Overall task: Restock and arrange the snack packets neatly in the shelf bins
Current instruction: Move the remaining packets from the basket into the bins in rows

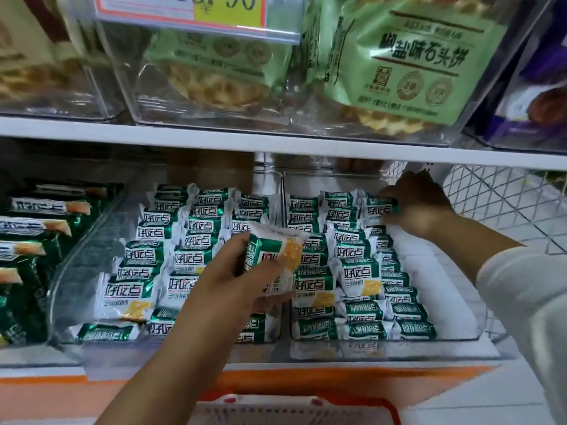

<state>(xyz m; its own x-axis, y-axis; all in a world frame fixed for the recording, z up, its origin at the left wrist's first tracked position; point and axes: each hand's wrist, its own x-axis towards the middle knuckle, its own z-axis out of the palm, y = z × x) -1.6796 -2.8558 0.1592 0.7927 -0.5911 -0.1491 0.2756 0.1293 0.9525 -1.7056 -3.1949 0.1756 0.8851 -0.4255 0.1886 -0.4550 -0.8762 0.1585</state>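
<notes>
Two clear plastic bins sit side by side on the lower shelf, both filled with rows of small green-and-white snack packets. My left hand [242, 271] is raised over the divide between the left bin [61, 289] and the right bin [460, 329], shut on one or two snack packets [276, 259] held tilted. My right hand [417, 207] reaches to the back right of the right bin and pinches a green packet [380, 208] standing at the end of the rear row. The right column of that bin is lower and less full than the others.
Dark green boxed packs [27, 250] fill the bin at far left. The shelf above [276, 139] holds clear bins of light green waffle biscuit bags [414, 65] and a price tag [196, 10]. A wire mesh panel [497, 207] stands at right. A red basket rim [294, 409] lies below.
</notes>
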